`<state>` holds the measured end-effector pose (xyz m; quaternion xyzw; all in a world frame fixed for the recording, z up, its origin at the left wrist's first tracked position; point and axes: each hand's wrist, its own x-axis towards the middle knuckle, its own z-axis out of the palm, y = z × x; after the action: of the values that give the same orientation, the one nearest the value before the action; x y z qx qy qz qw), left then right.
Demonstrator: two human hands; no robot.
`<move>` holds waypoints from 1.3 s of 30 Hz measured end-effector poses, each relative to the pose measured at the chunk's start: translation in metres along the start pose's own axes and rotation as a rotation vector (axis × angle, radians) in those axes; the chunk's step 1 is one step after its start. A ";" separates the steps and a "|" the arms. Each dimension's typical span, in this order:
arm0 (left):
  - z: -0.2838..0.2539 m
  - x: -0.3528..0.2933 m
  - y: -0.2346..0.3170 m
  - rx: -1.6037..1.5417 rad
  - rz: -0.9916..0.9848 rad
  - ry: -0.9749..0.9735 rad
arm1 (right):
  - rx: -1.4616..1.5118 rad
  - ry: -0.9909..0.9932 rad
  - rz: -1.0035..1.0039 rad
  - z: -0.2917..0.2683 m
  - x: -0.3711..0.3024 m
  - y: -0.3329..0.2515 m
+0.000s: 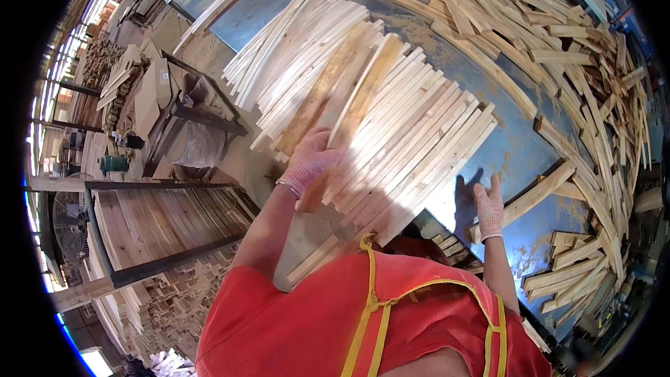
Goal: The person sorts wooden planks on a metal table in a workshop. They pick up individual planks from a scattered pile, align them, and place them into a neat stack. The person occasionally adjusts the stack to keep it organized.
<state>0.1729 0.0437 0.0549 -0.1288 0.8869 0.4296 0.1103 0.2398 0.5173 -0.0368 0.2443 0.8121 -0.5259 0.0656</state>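
Note:
My left hand [311, 162], in a pale knitted glove, is closed round the near part of a wooden board [367, 87] with a brownish face. The board lies slanting across a broad row of pale wooden strips [419, 122]. A second brownish board [326, 87] rests on the row just left of it. My right hand [490, 208], gloved too, is held over the table at the right with its fingers apart and nothing in them. Beside it a single wooden strip [534, 195] slants up to the right; whether the hand touches it I cannot tell.
The blue-grey metal table [513, 146] carries sawdust. A big loose pile of wooden strips [593, 63] curves along its far and right sides, with a smaller heap [569, 276] at the near right. At left stand a dark-framed rack of boards [164, 227] and a dark metal stand [199, 115].

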 end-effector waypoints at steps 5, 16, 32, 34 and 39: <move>0.023 0.000 -0.044 0.766 0.178 0.277 | 0.009 -0.229 0.272 0.024 0.011 -0.023; 0.012 0.001 0.042 0.522 -0.315 0.136 | -0.112 -0.396 0.004 0.073 0.033 -0.003; -0.081 0.098 -0.022 0.316 -0.015 0.191 | -0.431 -0.623 -0.408 0.103 0.058 -0.056; -0.097 0.111 -0.004 0.419 -0.071 0.149 | -0.527 -0.666 -0.454 0.127 0.080 -0.059; -0.129 0.171 -0.051 0.470 -0.018 0.242 | -0.229 -0.698 -0.127 0.214 0.094 -0.135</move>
<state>0.0171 -0.1116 0.0434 -0.1578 0.9680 0.1922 0.0343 0.0629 0.3140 -0.0537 -0.0094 0.8079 -0.4864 0.3326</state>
